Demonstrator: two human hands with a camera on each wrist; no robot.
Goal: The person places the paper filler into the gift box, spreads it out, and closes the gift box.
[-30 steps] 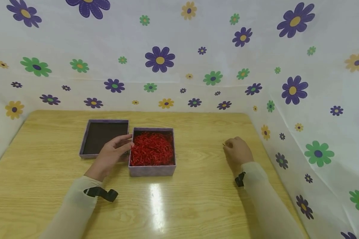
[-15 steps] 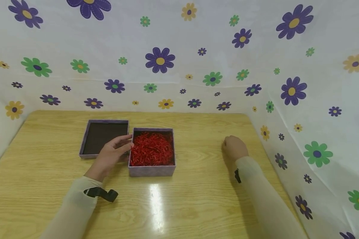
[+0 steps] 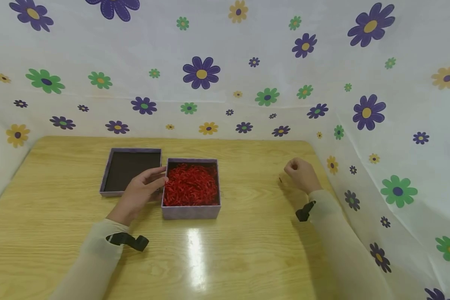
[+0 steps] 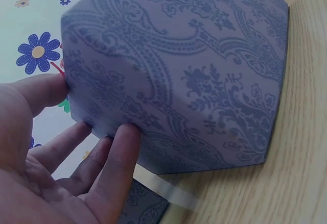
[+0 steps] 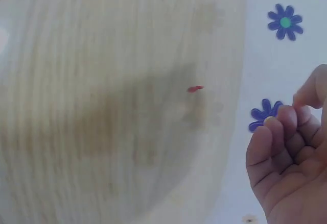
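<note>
A purple patterned box (image 3: pixel 190 212) stands uncovered on the table, filled with red shredded paper (image 3: pixel 191 185). My left hand (image 3: pixel 136 193) holds its left wall, the thumb at the rim and the fingers against the outside. In the left wrist view, fingertips (image 4: pixel 127 132) press the patterned side of the box (image 4: pixel 179 81). My right hand (image 3: pixel 303 174) is above the table's right part, fingers curled, thumb and forefinger tips together. Nothing shows between them. A tiny red paper shred (image 5: pixel 195 89) is on the table, apart from the right hand (image 5: pixel 291 152).
The box lid (image 3: pixel 133 166), dark inside, lies inner side up left of the box, partly behind my left hand. A flower-printed white sheet (image 3: pixel 225 83) stands behind and to the right of the wooden table (image 3: pixel 247 250).
My right hand first has a thin dark sliver at its fingertips, then lowers slightly, and now has moved back and right. The red shred shows on its own. The left hand stays on the box.
</note>
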